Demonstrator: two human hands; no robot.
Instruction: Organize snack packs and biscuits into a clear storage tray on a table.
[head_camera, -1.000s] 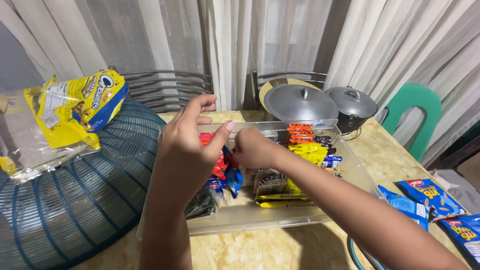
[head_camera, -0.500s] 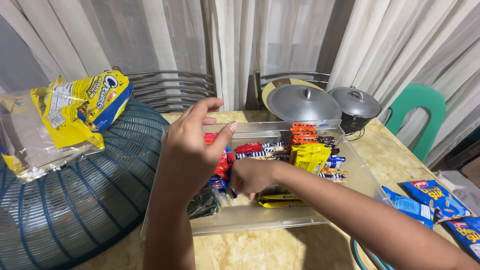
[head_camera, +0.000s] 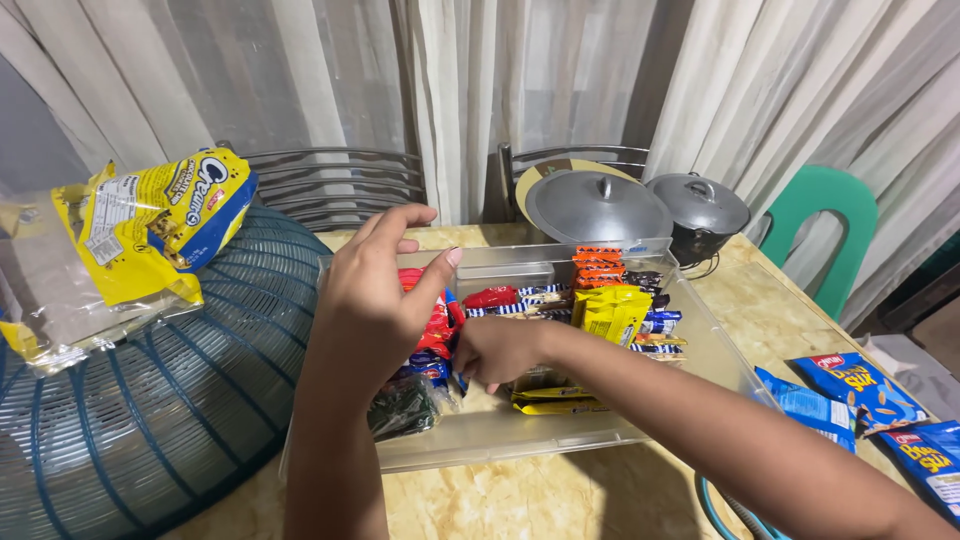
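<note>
A clear plastic bin (head_camera: 520, 446) sits on the yellowish marble table (head_camera: 600, 492) and holds several snack packets: red ones (head_camera: 436, 332), yellow ones (head_camera: 610, 312), orange ones (head_camera: 598, 266) and a dark green one (head_camera: 404, 406). My left hand (head_camera: 375, 305) hovers over the bin's left side above the red packets, fingers apart and holding nothing I can see. My right hand (head_camera: 498, 350) is down inside the bin with curled fingers touching the packets near the middle. Whether it grips one is hidden.
A blue wire dome cover (head_camera: 150, 410) fills the left, with a yellow and blue cookie pack (head_camera: 150, 225) on top. Two lidded metal pots (head_camera: 598, 206) stand behind the bin. Blue snack packets (head_camera: 860, 386) lie at the right, near a green chair (head_camera: 825, 220).
My right hand has dropped from beside my left hand's fingers down into the bin among the packets. My left hand has stayed raised over the bin.
</note>
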